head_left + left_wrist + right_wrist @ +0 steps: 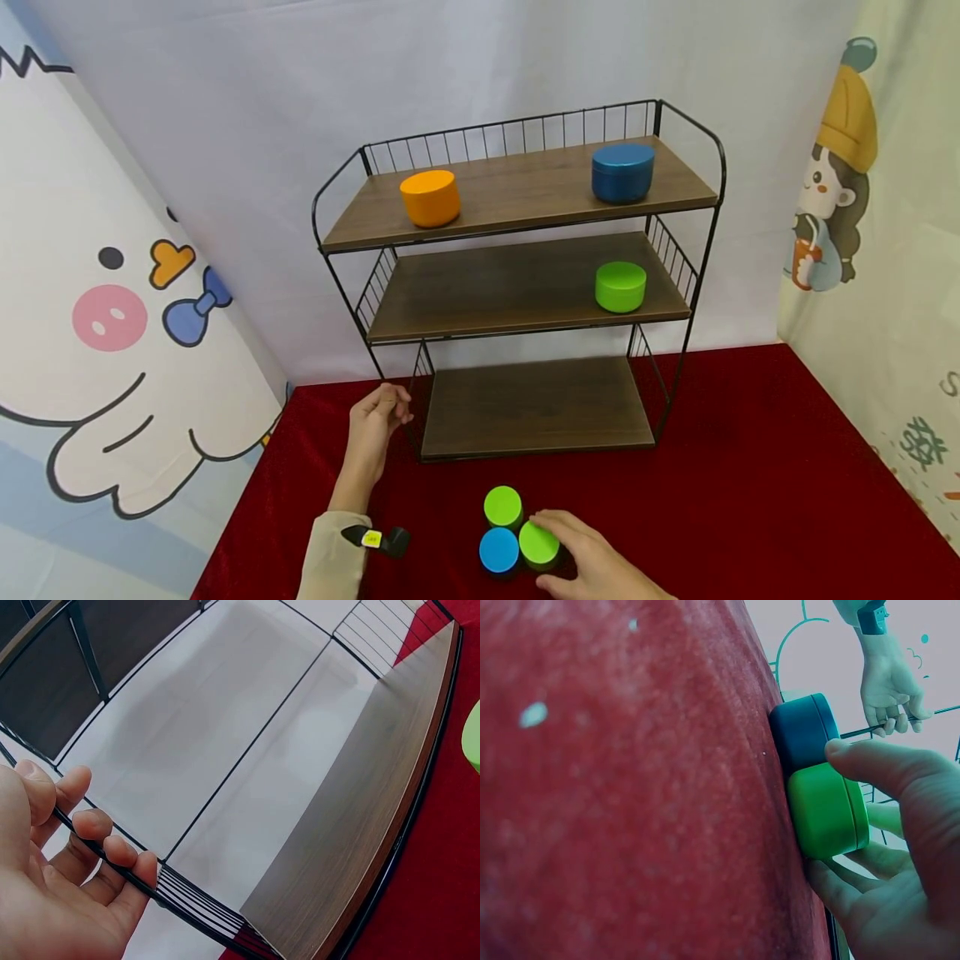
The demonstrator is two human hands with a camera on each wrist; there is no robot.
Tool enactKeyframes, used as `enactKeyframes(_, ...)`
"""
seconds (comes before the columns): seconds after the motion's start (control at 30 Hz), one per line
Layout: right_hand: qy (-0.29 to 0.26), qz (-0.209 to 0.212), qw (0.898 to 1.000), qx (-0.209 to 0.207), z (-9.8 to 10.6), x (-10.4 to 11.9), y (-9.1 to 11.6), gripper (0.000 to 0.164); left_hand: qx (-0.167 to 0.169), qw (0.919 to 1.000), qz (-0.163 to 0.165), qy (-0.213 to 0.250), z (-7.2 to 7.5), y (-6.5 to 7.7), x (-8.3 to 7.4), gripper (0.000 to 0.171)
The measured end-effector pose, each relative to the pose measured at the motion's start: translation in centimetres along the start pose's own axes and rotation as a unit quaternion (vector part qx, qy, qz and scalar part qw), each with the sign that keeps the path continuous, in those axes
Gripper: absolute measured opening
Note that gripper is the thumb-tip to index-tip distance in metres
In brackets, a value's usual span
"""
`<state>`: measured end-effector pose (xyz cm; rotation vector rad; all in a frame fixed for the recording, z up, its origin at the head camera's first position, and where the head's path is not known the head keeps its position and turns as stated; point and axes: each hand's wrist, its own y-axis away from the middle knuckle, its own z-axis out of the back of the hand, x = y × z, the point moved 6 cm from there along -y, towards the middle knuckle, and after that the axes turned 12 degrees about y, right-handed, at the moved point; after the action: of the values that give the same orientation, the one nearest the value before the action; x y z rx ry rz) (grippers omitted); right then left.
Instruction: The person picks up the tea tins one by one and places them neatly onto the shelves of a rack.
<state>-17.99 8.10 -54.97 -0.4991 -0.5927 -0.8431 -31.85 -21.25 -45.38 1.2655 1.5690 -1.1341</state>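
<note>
At the left of the black wire shelf rack [525, 325], my left hand [375, 417] curls its fingers round a thin black post [196, 922], as the left wrist view shows. My right hand [592, 562] is spread about a round green tin [539, 546] on the red cloth, thumb on the near side and fingers on the far side. The right wrist view shows the thumb close by the lid of the green tin [821, 814]; firm contact cannot be made out. Touching or nearly touching it are a second green tin [502, 506] and a blue tin [498, 550].
The rack has three wooden boards. An orange tin [431, 199] and a dark blue tin [622, 173] stand on the top board, and a green tin [620, 287] on the right of the middle board [487, 287]. Red cloth [757, 483] covers the table; printed curtains hang around it.
</note>
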Motion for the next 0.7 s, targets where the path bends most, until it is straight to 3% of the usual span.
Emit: enactKeyframes(0.7,-0.024,-0.055,0.998,0.016,-0.28,-0.93,-0.82,0.063,0.000,1.0000,0.002,-0.003,0.07,0.07,-0.06,0.032)
